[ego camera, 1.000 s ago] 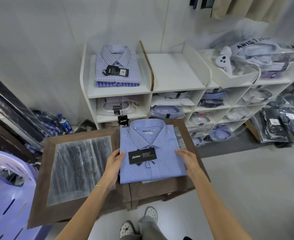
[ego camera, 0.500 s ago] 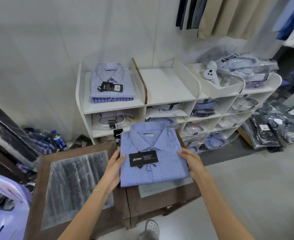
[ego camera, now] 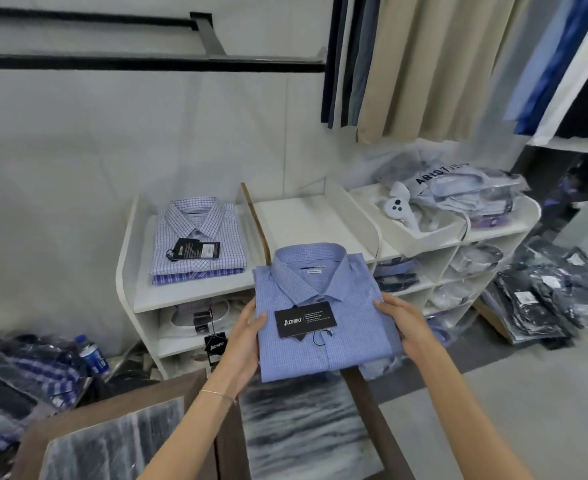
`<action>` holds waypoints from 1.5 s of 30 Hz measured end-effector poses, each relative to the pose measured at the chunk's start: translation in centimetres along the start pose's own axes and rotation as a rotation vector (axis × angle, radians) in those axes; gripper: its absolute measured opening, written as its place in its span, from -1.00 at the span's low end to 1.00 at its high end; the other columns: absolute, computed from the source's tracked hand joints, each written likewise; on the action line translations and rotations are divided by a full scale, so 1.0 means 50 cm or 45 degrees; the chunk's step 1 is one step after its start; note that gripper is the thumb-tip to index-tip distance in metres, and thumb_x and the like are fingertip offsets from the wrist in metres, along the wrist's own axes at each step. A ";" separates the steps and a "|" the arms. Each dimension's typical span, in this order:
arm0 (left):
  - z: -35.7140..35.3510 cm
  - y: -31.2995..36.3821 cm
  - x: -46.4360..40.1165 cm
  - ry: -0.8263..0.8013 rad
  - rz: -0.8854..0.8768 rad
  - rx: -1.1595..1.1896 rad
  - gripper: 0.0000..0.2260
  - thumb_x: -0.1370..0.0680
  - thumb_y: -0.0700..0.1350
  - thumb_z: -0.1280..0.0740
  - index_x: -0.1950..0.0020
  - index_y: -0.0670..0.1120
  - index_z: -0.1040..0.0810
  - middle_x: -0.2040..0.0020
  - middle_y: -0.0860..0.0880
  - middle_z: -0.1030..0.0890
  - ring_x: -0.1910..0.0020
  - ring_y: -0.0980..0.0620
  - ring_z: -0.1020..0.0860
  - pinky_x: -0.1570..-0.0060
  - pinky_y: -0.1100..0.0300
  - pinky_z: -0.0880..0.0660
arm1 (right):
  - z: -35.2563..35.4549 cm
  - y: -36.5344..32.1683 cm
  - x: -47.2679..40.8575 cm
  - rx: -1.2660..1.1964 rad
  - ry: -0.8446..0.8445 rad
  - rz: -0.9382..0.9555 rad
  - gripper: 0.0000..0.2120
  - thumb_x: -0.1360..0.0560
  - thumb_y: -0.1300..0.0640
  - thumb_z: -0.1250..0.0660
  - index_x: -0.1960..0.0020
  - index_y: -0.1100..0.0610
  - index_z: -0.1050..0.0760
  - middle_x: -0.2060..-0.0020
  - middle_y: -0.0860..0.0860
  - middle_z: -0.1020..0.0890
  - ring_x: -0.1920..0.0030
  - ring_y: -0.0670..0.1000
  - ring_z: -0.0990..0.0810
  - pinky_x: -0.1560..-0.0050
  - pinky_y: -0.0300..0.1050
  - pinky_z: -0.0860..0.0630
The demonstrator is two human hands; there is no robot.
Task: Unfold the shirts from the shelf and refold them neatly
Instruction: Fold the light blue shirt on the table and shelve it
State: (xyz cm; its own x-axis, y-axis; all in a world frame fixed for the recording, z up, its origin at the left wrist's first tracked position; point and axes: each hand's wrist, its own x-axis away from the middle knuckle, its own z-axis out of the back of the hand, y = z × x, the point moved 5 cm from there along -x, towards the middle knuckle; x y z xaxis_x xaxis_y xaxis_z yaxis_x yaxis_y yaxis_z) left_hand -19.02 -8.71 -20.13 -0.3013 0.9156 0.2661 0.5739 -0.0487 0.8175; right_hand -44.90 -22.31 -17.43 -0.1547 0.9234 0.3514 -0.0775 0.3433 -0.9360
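A folded blue checked shirt (ego camera: 323, 313) with a black hang tag (ego camera: 304, 319) is held in the air above the far edge of the wooden table (ego camera: 372, 403), in front of the white shelf unit (ego camera: 195, 296). My left hand (ego camera: 245, 344) grips its left edge, thumb on top. My right hand (ego camera: 405, 323) grips its right edge the same way. A stack of folded checked shirts (ego camera: 197, 244) lies in the shelf's top left compartment. The top middle compartment (ego camera: 306, 220) holds nothing.
Bagged shirts (ego camera: 458, 192) and a white controller (ego camera: 398, 206) fill the top right compartment, with more bagged shirts in the lower cubbies. Dark packages (ego camera: 548, 303) lie on the floor at right. Trousers (ego camera: 424, 64) hang above. A water bottle (ego camera: 93, 355) stands at left.
Both hands have lifted the blue shirt off the table and carried it forward toward the shelf. The view has tilted upward.
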 end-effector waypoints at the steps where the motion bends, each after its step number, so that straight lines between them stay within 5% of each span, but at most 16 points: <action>1: -0.017 0.011 -0.023 0.002 -0.010 -0.004 -0.61 -0.59 -0.22 -0.26 -0.42 -0.01 -0.38 -0.24 -0.11 -0.60 -0.18 -0.15 -0.58 -0.06 -0.15 -0.56 | 0.003 -0.020 -0.026 0.004 0.001 0.010 -0.81 -0.49 0.20 -0.40 -0.10 0.16 -0.63 -0.05 0.11 -0.67 -0.06 0.16 -0.63 -0.16 0.12 -0.54; 5: -0.080 0.058 -0.116 0.056 -0.057 0.003 -0.65 -0.61 -0.27 -0.21 -0.37 -0.01 -0.41 -0.19 -0.14 -0.62 -0.14 -0.18 -0.60 -0.06 -0.17 -0.55 | 0.007 -0.102 -0.139 0.026 0.019 0.052 -0.78 -0.47 0.22 -0.40 -0.12 0.20 -0.61 -0.05 0.14 -0.66 -0.09 0.18 -0.61 -0.22 0.16 -0.50; 8: -0.119 0.096 -0.188 0.140 -0.074 -0.035 -0.68 -0.62 -0.28 -0.16 -0.32 0.00 -0.42 -0.16 -0.14 -0.62 -0.10 -0.16 -0.61 -0.02 -0.15 -0.56 | -0.006 -0.164 -0.227 0.086 -0.004 0.074 -0.91 -0.50 0.26 -0.35 0.05 0.18 -0.63 0.00 0.17 -0.66 -0.08 0.20 -0.60 -0.21 0.13 -0.50; 13: -0.163 0.165 -0.313 0.289 -0.228 -0.269 -0.54 -0.62 -0.33 -0.12 -0.47 0.03 -0.21 -0.28 -0.04 -0.48 -0.02 0.01 -0.59 0.14 0.07 -0.61 | -0.053 -0.250 -0.374 0.257 0.039 0.176 -0.85 -0.53 0.34 -0.26 0.12 0.16 -0.56 0.17 0.05 -0.58 0.07 0.08 -0.49 0.05 -0.09 -0.40; 17: -0.170 0.198 -0.410 0.366 -0.279 -0.383 -0.56 -0.59 -0.40 -0.09 -0.25 0.11 -0.34 -0.15 -0.19 -0.55 0.04 -0.15 -0.61 0.29 0.04 -0.62 | -0.099 -0.274 -0.480 0.419 0.023 0.204 -0.83 -0.50 0.38 -0.20 0.06 0.27 -0.56 0.15 0.10 -0.55 0.10 0.07 -0.46 0.10 -0.11 -0.36; 22: -0.138 0.182 -0.515 0.542 -0.221 -0.553 -0.58 -0.56 -0.43 0.00 -0.16 -0.12 -0.55 -0.22 -0.24 -0.54 -0.12 -0.22 -0.55 -0.09 -0.07 -0.55 | -0.145 -0.258 -0.566 0.564 0.079 0.234 -0.79 -0.47 0.43 -0.18 -0.03 0.54 -0.47 0.15 0.38 -0.57 0.09 0.31 -0.55 0.27 -0.08 -0.27; 24: -0.131 0.172 -0.542 0.628 -0.199 -0.628 -0.60 -0.54 -0.44 -0.01 -0.15 -0.16 -0.54 -0.23 -0.23 -0.53 -0.17 -0.21 -0.52 -0.20 -0.10 -0.49 | -0.165 -0.254 -0.583 0.632 0.079 0.283 -0.80 -0.49 0.39 -0.20 0.01 0.50 -0.51 0.11 0.37 -0.61 0.03 0.32 -0.57 0.28 -0.07 -0.28; 26: -0.124 0.159 -0.561 0.693 -0.184 -0.639 -0.61 -0.52 -0.45 -0.02 -0.12 -0.15 -0.52 -0.21 -0.28 -0.53 -0.11 -0.20 -0.53 -0.21 -0.11 -0.48 | -0.180 -0.245 -0.590 0.695 0.077 0.316 -0.86 -0.48 0.38 -0.19 0.14 0.39 -0.52 0.23 0.23 -0.57 0.18 0.16 -0.54 0.29 -0.13 -0.27; 30: -0.107 0.137 -0.574 0.741 -0.139 -0.665 -0.63 -0.55 -0.44 -0.07 -0.28 -0.23 -0.48 -0.13 -0.23 -0.52 0.01 -0.10 -0.50 0.07 0.13 -0.51 | -0.191 -0.226 -0.598 0.724 0.146 0.373 -0.80 -0.41 0.44 -0.18 0.34 0.23 -0.33 0.40 0.08 -0.43 0.29 0.07 -0.44 0.38 -0.14 -0.23; 34: -0.100 0.133 -0.582 0.780 -0.175 -0.759 -0.63 -0.56 -0.44 -0.09 -0.29 -0.21 -0.49 -0.13 -0.31 -0.55 0.10 -0.12 -0.54 0.12 0.11 -0.53 | -0.192 -0.213 -0.607 0.808 0.167 0.388 -0.70 -0.43 0.43 -0.18 0.38 0.14 -0.26 0.30 0.12 -0.48 0.24 0.06 -0.46 0.28 -0.16 -0.29; 36: -0.098 0.128 -0.585 0.796 -0.194 -0.796 -0.63 -0.56 -0.45 -0.09 -0.27 -0.19 -0.49 -0.12 -0.33 -0.55 0.07 -0.16 -0.55 0.03 0.07 -0.55 | -0.196 -0.206 -0.606 0.856 0.168 0.380 -0.75 -0.45 0.42 -0.18 0.33 0.16 -0.30 0.23 0.18 -0.52 0.21 0.06 -0.47 0.26 -0.15 -0.32; 39: -0.098 0.125 -0.583 0.811 -0.205 -0.843 -0.59 -0.54 -0.48 -0.09 -0.29 -0.20 -0.47 0.05 -0.30 -0.54 0.29 0.00 -0.48 0.37 0.38 -0.48 | -0.198 -0.201 -0.604 0.913 0.178 0.385 -0.90 -0.47 0.41 -0.19 0.09 0.31 -0.46 0.09 0.26 -0.60 0.12 0.16 -0.57 0.23 -0.13 -0.36; 42: -0.111 0.136 -0.578 0.790 -0.300 -1.002 -0.50 -0.48 -0.53 -0.10 -0.38 -0.23 -0.39 -0.13 -0.26 -0.50 -0.04 -0.15 -0.55 0.08 0.25 -0.51 | -0.200 -0.200 -0.592 1.040 0.195 0.423 -0.80 -0.46 0.42 -0.20 -0.07 0.35 -0.47 0.01 0.28 -0.59 0.00 0.26 -0.58 0.19 -0.07 -0.41; 45: -0.141 0.176 -0.560 0.676 -0.538 -1.166 -0.49 -0.43 -0.53 -0.13 -0.35 -0.26 -0.39 -0.22 -0.10 -0.45 -0.19 -0.04 -0.47 -0.09 0.33 -0.39 | -0.218 -0.214 -0.577 1.227 0.238 0.589 -0.69 -0.42 0.42 -0.23 -0.16 0.35 -0.44 -0.05 0.31 -0.55 -0.08 0.29 -0.52 0.04 0.04 -0.43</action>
State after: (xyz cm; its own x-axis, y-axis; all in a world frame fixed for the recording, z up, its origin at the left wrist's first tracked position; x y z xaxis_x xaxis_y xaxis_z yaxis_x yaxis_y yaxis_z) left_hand -10.92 -37.58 -16.75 -0.7478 0.6540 -0.1145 -0.3559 -0.2493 0.9007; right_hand -28.87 -50.77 -17.74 -0.2215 0.9681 -0.1168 -0.8039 -0.2491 -0.5401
